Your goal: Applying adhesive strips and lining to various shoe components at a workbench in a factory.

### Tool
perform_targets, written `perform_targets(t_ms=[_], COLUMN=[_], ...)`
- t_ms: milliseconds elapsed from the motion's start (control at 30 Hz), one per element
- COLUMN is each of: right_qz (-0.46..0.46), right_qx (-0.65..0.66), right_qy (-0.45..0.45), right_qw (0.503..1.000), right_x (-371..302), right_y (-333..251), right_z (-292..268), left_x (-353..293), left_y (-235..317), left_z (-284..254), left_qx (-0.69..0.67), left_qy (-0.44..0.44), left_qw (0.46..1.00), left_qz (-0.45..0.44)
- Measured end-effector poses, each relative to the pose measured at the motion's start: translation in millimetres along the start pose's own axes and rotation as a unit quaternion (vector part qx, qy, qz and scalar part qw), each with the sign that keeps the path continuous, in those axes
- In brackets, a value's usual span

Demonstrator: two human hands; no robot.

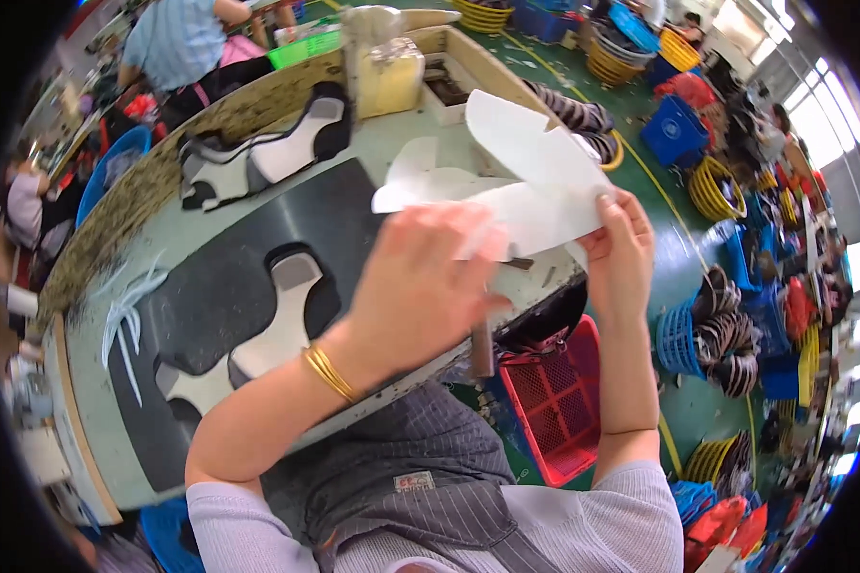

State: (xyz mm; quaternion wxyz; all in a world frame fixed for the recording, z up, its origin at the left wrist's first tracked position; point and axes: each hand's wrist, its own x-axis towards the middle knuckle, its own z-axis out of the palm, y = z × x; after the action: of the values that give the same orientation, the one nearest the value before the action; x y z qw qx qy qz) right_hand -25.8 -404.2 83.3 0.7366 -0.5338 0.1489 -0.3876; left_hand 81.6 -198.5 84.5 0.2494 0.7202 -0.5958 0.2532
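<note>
the right hand (623, 253) grips the right end of a white sheet (549, 215) between thumb and fingers, at the right side of the pale green table (373, 143). the left hand (420, 286) is blurred at the sheet's left end, its fingers bent; whether they grip it, i cannot tell. more white pieces (516, 138) show just beyond the sheet. left of the hands, a dark mat (325, 215) lies on the table, with a black and white cutout (268, 349) on it and pale strips (124, 315) near its left edge.
</note>
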Motion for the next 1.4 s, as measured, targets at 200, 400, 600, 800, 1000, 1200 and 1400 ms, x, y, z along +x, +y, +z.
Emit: perform_targets(t_ms=[200,400,600,800,1000,1200,1400], right_qz=[0.109,0.183,0.251,0.289,0.228,0.029,0.186], right_qx=[0.209,-0.034,-0.042,0.189,0.279,-0.239,-0.015], right_qy=[-0.187,-0.414,-0.472,-0.376,-0.154,-0.155,-0.546], right_qw=[0.954,0.891,0.844,0.86,0.92,0.958,0.817], right_x=[-36.2,-61.8,-86.9,-109.0,-81.6,10.0,-133.8], right_y=[10.2,-5.5,12.1,38.8,30.1,79.0,33.2], right_z=[65.8,81.1,87.5,108.8,113.9,47.5,113.9], left_x=[-29.9,-80.6,-125.0,-148.4,-194.7,-222.5,-202.8], left_y=[-9.3,7.8,17.9,28.8,29.0,56.3,60.3], left_z=[-41.9,-109.5,-127.3,-124.9,-138.5,-157.6,-143.2], left_qx=[-0.043,-0.328,-0.632,-0.772,-0.707,-0.449,-0.255], left_qy=[0.177,-0.058,-0.109,0.053,0.126,0.022,-0.027], left_qw=[0.964,0.852,0.553,0.378,0.389,0.721,0.86], left_qz=[-0.191,-0.404,-0.531,-0.509,-0.577,-0.528,-0.441])
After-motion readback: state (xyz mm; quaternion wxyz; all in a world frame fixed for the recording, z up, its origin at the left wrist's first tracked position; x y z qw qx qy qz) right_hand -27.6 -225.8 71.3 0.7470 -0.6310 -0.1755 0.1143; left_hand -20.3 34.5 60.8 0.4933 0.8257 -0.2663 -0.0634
